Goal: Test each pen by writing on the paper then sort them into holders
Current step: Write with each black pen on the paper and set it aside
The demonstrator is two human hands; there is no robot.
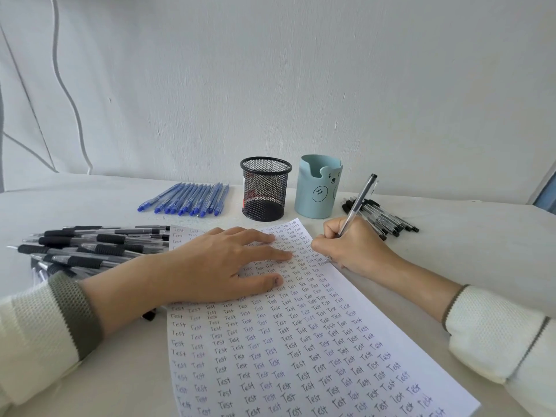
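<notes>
- Pen (358,203), clear-barrelled with a black top end, sits tilted in the right hand (352,245). Its top leans up and away to the right, and its tip is down at the right edge of the paper (301,350).
- The right hand's fingers (328,233) are curled close together and pinch the pen low on its barrel. The side of the hand rests on the worktop (451,251) just beside the sheet.
- The left hand (216,263) lies flat on the upper part of the paper, its fingers (270,251) straight and slightly spread, pressing the sheet.
- The paper lies slanted on the worktop, covered in rows of the handwritten word "Test".
- Beyond the paper stand a black mesh holder (264,188) and, just to its right, a pale blue bear holder (317,188), both upright.
- A row of blue pens (186,198) lies side by side, left of the mesh holder.
- A pile of black-capped pens (388,221) lies right of the bear holder, behind the right hand.
- A heap of black-grip pens (90,248) lies at the left, reaching the paper's left edge.
- Both forearms wear white knit sleeves (39,332) with grey cuffs.
</notes>
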